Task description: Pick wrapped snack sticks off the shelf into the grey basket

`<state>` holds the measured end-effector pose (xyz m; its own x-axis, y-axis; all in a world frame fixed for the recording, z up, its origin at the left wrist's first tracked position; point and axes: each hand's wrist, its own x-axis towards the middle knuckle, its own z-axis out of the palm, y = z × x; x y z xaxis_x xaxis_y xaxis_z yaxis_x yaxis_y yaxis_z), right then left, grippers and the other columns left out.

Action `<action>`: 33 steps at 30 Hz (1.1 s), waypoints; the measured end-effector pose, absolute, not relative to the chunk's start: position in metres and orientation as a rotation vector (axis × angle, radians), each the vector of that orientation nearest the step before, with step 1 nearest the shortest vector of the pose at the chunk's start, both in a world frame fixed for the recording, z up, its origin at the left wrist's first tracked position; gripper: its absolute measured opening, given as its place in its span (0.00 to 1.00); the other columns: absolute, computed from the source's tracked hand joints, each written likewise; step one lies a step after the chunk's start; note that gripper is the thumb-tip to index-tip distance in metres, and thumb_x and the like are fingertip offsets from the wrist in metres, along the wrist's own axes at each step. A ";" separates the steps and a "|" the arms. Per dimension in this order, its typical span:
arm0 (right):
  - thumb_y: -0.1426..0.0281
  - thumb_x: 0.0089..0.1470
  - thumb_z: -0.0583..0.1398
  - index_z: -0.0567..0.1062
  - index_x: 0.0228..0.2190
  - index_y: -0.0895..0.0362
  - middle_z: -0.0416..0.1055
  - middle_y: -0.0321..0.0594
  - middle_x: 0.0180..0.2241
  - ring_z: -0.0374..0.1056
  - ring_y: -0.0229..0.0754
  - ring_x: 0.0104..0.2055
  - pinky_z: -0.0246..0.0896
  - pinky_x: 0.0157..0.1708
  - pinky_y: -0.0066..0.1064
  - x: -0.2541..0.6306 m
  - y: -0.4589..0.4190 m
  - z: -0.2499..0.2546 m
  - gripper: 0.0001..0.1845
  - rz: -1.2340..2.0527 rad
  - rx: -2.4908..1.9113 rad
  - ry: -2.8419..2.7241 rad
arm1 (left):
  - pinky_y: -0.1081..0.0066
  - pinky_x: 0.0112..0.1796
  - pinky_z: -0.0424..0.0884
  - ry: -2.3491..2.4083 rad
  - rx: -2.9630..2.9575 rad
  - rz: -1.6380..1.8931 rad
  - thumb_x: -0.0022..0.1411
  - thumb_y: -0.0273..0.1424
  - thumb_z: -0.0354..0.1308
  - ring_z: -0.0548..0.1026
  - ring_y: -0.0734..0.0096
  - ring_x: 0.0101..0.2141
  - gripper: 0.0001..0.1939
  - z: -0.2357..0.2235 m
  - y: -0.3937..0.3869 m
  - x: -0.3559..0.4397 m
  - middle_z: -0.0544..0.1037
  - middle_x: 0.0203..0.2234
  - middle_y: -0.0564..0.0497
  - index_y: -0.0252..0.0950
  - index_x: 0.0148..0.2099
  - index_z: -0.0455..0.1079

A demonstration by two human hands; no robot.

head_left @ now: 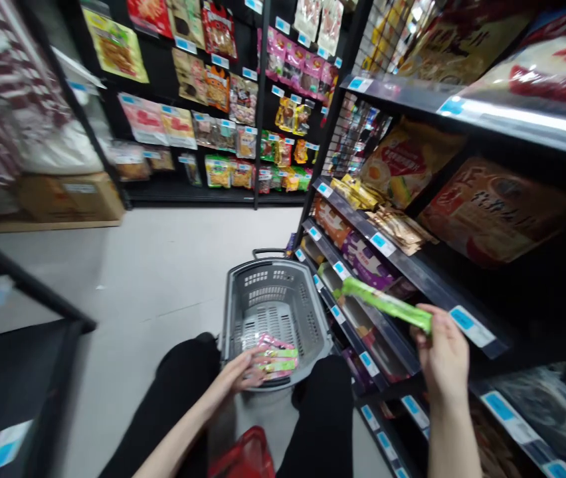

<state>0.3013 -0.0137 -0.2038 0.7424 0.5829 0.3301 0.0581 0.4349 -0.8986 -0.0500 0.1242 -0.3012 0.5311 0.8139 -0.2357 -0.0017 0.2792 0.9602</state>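
The left fingers [252, 369] partly hide pink-green packets [281, 359].

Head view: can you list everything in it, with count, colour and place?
basket: one, grey, on the floor between the legs
small packets: several, pink and green, basket's near end
long packet: one, green, in the right hand
red object: one, bottom edge, cut off
right shelving: one unit, dark, bagged and boxed goods on tiers
back display: one, black, many multicoloured bags
price labels: many, white and blue, shelf edges and displays
carton: one, brown, far left
left rack: one, black, blurred
floor: grey
legs: two, black-clad
left hand: one, at the small packets, grip unclear
right hand: one, beside right shelving
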 end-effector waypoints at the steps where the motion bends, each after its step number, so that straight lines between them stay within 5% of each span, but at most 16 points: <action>1: 0.56 0.52 0.56 0.71 0.36 0.58 0.61 0.34 0.21 0.54 0.32 0.20 0.47 0.20 0.24 0.274 -0.009 -0.219 0.18 0.556 -1.039 -0.704 | 0.60 0.44 0.68 0.670 1.051 0.709 0.51 0.52 0.56 0.71 0.59 0.45 0.32 -0.291 0.115 -0.047 0.66 0.52 0.43 0.43 0.55 0.60; 4: 0.55 0.51 0.58 0.71 0.34 0.59 0.58 0.32 0.17 0.52 0.31 0.18 0.45 0.19 0.24 0.205 0.009 -0.268 0.19 1.009 -0.906 -0.736 | 0.53 0.40 0.70 0.478 1.032 0.735 0.43 0.47 0.65 0.69 0.49 0.49 0.43 -0.270 0.092 -0.039 0.61 0.55 0.42 0.48 0.60 0.51; 8: 0.52 0.47 0.59 0.70 0.34 0.59 0.62 0.34 0.18 0.51 0.30 0.15 0.43 0.16 0.24 0.162 0.027 -0.326 0.23 1.237 -0.896 -0.729 | 0.69 0.27 0.73 0.916 1.247 0.652 0.42 0.37 0.67 0.76 0.63 0.29 0.33 -0.274 0.086 -0.041 0.75 0.31 0.44 0.30 0.49 0.63; 12: 0.53 0.41 0.63 0.68 0.29 0.59 0.67 0.37 0.20 0.63 0.37 0.18 0.58 0.19 0.28 0.162 0.030 -0.364 0.23 1.305 -1.086 -0.902 | 0.70 0.25 0.71 1.099 1.333 0.616 0.41 0.42 0.65 0.74 0.68 0.21 0.28 -0.293 0.095 -0.051 0.73 0.19 0.50 0.28 0.40 0.65; 18: 0.52 0.43 0.60 0.65 0.22 0.58 0.69 0.39 0.19 0.69 0.46 0.22 0.63 0.22 0.32 0.163 0.033 -0.392 0.21 1.274 -1.337 -1.106 | 0.69 0.25 0.70 1.139 1.435 0.410 0.42 0.40 0.63 0.74 0.66 0.22 0.24 -0.299 0.109 -0.064 0.73 0.19 0.50 0.28 0.39 0.67; 27: 0.58 0.43 0.61 0.66 0.25 0.59 0.62 0.32 0.16 0.59 0.34 0.15 0.50 0.15 0.24 0.148 0.034 -0.380 0.17 1.344 -1.141 -1.143 | 0.78 0.23 0.55 0.983 1.771 0.105 0.39 0.29 0.65 0.61 0.80 0.18 0.07 -0.304 0.083 -0.038 0.68 0.14 0.57 0.31 0.23 0.73; 33: 0.57 0.43 0.62 0.69 0.23 0.60 0.59 0.32 0.15 0.54 0.32 0.16 0.47 0.16 0.24 0.154 0.035 -0.354 0.18 1.147 -1.195 -1.065 | 0.77 0.25 0.63 0.871 1.596 0.131 0.54 0.37 0.56 0.69 0.75 0.23 0.15 -0.308 0.065 -0.007 0.75 0.25 0.50 0.30 0.36 0.74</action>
<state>0.1541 0.0349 -0.3535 0.1230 0.9924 0.0083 -0.0814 0.0184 -0.9965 -0.0075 0.0648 -0.3081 0.7082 0.5925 -0.3839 0.4532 0.0354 0.8907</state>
